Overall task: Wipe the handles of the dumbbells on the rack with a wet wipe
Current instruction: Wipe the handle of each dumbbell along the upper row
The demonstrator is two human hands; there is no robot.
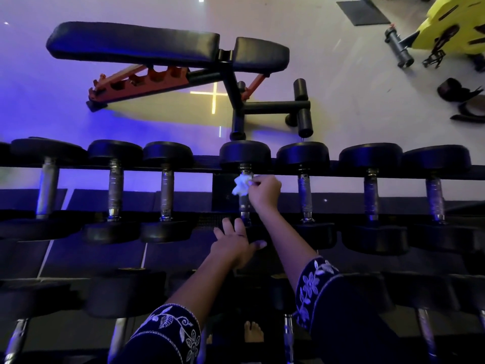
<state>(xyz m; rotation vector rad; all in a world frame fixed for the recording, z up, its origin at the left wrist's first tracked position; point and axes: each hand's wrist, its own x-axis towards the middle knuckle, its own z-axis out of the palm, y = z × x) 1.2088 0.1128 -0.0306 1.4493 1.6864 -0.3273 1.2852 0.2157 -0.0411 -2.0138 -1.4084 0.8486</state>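
Note:
Several black-headed dumbbells with chrome handles lie side by side on the top tier of a dark rack (pixel 341 171). My right hand (pixel 265 191) pinches a crumpled white wet wipe (pixel 242 184) against the far part of the middle dumbbell's handle (pixel 244 207). My left hand (pixel 235 244) rests with fingers spread on the near black head of that same dumbbell. The neighbouring handles, one to the left (pixel 167 191) and one to the right (pixel 305 194), are uncovered.
Beyond the rack, a black padded bench (pixel 147 47) with a red frame stands on the pale floor. A yellow machine (pixel 451 30) sits at the far right. A lower tier with more dumbbells (pixel 288 334) lies near my body, and my bare toes (pixel 253 333) show below.

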